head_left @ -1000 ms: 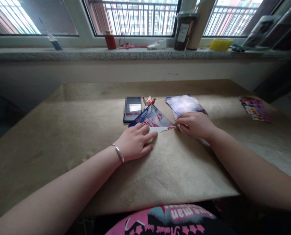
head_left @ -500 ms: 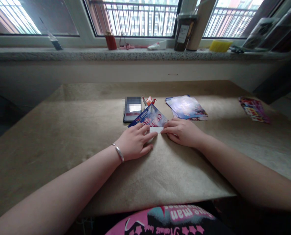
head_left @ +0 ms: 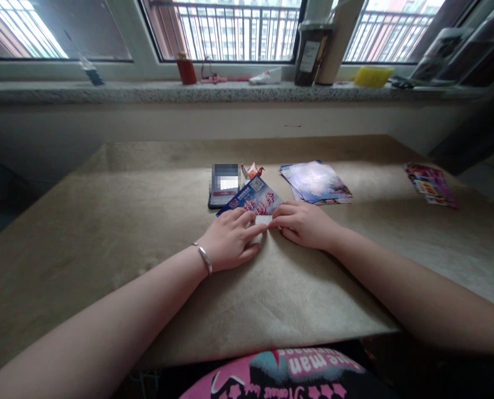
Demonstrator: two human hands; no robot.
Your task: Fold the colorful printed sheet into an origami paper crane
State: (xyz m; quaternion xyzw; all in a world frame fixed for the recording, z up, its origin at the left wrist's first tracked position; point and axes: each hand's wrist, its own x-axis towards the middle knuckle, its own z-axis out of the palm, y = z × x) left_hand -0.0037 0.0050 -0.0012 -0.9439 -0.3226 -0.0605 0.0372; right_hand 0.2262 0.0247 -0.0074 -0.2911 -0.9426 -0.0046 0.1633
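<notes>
A printed sheet of paper (head_left: 263, 200), blue with red lettering and a small QR code, lies on the table folded into a triangle with its tip pointing away from me. A white strip of its reverse side shows along the near edge. My left hand (head_left: 233, 238) lies flat over the left part of that edge, fingers stretched out. My right hand (head_left: 302, 223) presses the right part, its fingertips on the white strip near my left index finger. The fingers' undersides are hidden.
Behind the paper lie a phone (head_left: 224, 188) and a small folded paper figure (head_left: 253, 170). A stack of printed sheets (head_left: 317, 182) is to the right, with colourful cards (head_left: 432, 185) farther right. Jars and small items line the windowsill (head_left: 230, 95).
My right hand has slid slightly left along the near edge of the paper, closer to my left fingertips. My left hand has barely moved.
</notes>
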